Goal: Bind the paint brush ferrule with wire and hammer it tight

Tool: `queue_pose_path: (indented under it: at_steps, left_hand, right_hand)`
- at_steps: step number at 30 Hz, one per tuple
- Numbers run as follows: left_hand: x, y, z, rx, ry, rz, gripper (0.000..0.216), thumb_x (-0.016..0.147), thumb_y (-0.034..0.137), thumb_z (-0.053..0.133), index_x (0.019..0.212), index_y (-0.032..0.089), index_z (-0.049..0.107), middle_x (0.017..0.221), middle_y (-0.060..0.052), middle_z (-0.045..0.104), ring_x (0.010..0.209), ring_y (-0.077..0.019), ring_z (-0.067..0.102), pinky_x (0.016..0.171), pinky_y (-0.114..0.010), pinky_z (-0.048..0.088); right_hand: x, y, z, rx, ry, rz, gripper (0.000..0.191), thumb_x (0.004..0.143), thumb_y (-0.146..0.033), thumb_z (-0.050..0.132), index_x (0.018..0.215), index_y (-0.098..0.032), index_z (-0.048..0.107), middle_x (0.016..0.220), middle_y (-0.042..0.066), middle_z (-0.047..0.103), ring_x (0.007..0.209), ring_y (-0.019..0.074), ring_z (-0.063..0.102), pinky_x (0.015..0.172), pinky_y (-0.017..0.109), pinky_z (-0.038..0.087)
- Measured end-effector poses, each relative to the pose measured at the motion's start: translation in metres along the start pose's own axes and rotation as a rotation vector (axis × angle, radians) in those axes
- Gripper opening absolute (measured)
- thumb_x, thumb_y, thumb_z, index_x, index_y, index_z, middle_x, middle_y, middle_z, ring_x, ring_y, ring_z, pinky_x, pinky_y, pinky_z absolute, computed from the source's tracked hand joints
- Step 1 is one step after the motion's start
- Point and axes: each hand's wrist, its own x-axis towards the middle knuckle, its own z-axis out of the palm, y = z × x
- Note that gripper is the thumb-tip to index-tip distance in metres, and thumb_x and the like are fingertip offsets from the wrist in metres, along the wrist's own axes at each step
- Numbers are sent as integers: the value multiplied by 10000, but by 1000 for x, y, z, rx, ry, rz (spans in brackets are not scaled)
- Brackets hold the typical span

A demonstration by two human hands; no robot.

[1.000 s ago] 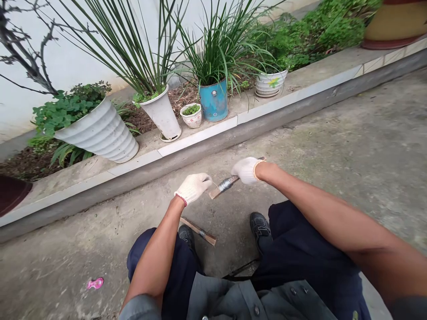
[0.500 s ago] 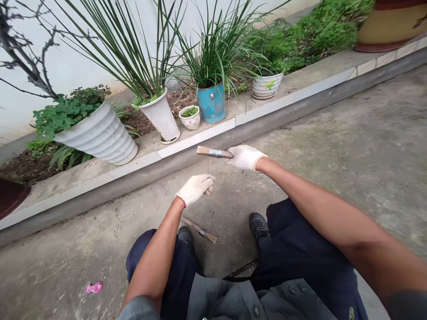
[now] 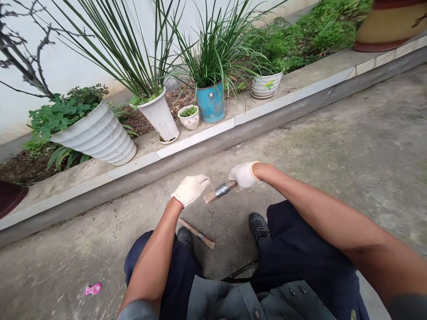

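My right hand (image 3: 244,174), in a white knit glove, is closed round one end of a wooden stick (image 3: 211,198). Silvery wire (image 3: 223,190) is wound in a thick band about the stick's middle. The stick's free end points left and slightly down. My left hand (image 3: 191,190), gloved the same way, is pinched on a thin loose strand that runs to the stick. Below my left hand, a second wooden stick (image 3: 190,227) with a small band of wire lies on the concrete by my shoe.
A low tiled ledge (image 3: 196,143) crosses ahead, bearing a ribbed white pot (image 3: 103,138), a tall white pot (image 3: 162,118), a small pot (image 3: 189,121), a blue bucket (image 3: 211,104) and another white pot (image 3: 267,86). A pink object (image 3: 93,289) lies on the ground at lower left.
My right hand has come down and turned the wire-wound stick so its free end tips lower. My left hand has shifted slightly left and now sits close to that end.
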Motion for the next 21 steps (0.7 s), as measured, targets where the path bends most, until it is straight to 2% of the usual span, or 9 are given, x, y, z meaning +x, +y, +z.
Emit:
queue_pose_path:
  at_steps: [2,4,6,8,10,13,15,17,21]
  left_hand:
    - [-1,0,-4,-102,-11,32,324,987,368,471,816,203,690,836,-12,711,805,-176,641,752,-244,443]
    - [-2,2,-5,-267,-9,25,301,972,387,497,873,181,693,848,-21,718,802,-172,653,751,-245,468]
    - [-1,6,-4,-440,6,-31,331,981,410,477,947,159,690,832,-35,722,738,-161,663,724,-251,493]
    - [0,10,1,-545,24,-108,371,997,430,434,993,155,682,791,-32,712,661,-149,658,670,-252,501]
    - [1,14,7,-560,11,-151,360,991,425,430,1031,165,675,771,-17,699,629,-142,652,624,-244,491]
    - [2,16,15,-489,-64,-170,329,981,397,427,1039,182,669,749,5,690,605,-139,645,597,-240,468]
    - [1,15,17,-386,-98,-163,330,988,403,419,943,192,669,733,9,691,600,-143,640,594,-247,447]
    - [1,14,15,-255,-90,-150,360,997,407,409,828,204,654,692,9,679,601,-153,624,594,-258,416]
    - [0,11,8,-53,-18,-96,375,1014,375,398,808,220,670,710,-9,684,676,-181,622,643,-269,390]
  right_hand:
    - [-7,8,-2,236,-43,-110,235,673,-264,716,890,-176,747,744,12,707,679,158,630,620,242,429]
    - [-16,11,-7,511,-37,-171,349,677,-342,749,986,-181,739,820,6,729,716,148,644,642,226,452]
    - [-23,10,-14,682,68,-172,390,701,-374,752,1032,-170,725,860,28,741,749,151,656,675,225,472]
    - [-26,6,-22,736,226,-101,371,747,-366,722,1057,-163,711,832,46,736,758,159,656,687,226,472]
    - [-22,4,-28,689,368,34,355,796,-361,676,1096,-172,695,816,55,733,758,165,655,676,225,457]
    - [-10,6,-31,379,477,284,304,844,-355,618,1084,-190,706,910,99,750,817,202,676,701,253,452]
    - [-3,9,-29,160,463,406,288,844,-305,616,1085,-192,726,1002,147,753,903,250,697,765,298,469]
    - [2,10,-25,46,408,460,329,820,-233,630,1129,-193,738,1059,182,749,975,294,705,828,353,486]
    - [2,-1,-17,-89,276,401,371,786,-142,632,1133,-170,759,1072,202,749,997,325,713,836,393,504]
